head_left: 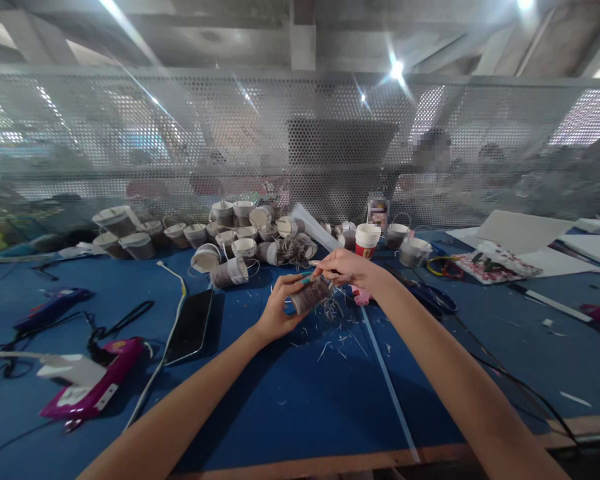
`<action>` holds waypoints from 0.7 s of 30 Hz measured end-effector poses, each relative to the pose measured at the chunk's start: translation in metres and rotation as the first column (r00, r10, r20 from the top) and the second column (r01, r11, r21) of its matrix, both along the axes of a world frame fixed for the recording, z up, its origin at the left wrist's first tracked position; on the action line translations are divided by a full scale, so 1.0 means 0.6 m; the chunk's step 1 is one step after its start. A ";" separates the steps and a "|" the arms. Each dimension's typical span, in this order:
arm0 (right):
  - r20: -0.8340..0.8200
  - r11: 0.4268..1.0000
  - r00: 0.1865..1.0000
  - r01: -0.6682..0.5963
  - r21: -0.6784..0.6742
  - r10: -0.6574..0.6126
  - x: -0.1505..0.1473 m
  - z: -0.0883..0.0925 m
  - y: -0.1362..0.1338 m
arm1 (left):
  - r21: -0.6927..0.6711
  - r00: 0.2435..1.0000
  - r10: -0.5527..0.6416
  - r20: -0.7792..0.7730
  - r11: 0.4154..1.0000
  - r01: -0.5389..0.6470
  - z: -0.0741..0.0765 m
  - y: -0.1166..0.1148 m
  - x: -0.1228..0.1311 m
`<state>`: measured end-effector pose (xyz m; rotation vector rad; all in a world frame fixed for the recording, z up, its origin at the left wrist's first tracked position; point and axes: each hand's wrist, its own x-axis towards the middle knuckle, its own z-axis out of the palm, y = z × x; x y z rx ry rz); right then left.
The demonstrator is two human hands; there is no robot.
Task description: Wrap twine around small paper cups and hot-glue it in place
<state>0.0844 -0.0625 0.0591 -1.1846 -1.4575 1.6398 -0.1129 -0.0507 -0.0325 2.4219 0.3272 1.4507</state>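
Many wrapped cups (229, 273) at 11 o'clock, looking done | left hand (275, 313) curled round one brown cup (311, 297) at 12 — wrapped, strands (334, 306) loose beside it, I judge unfinished | right hand (349, 267) over its upper edge — whether gripping, I can't tell | red-and-white cups (366, 243) stacked at 1 o'clock, unwrapped.

On my feed I count two hands (275, 318), one wrapped cup (310, 296), over a dozen similar cups (139, 247), one phone (190, 328).
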 end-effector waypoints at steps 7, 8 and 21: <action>0.004 1.000 1.000 0.005 -0.026 -0.005 0.004 -0.011 0.008 | 0.161 0.999 0.033 -0.041 0.987 -0.026 0.003 -0.002 0.001; 0.006 1.000 1.000 -0.002 -0.030 0.002 0.004 -0.012 0.009 | 0.164 0.998 0.035 -0.045 0.986 -0.027 0.001 -0.001 0.001; 0.041 0.995 0.995 -0.092 0.028 0.091 0.020 0.029 -0.012 | -0.275 0.997 0.019 -0.074 0.961 -0.039 -0.011 -0.004 0.004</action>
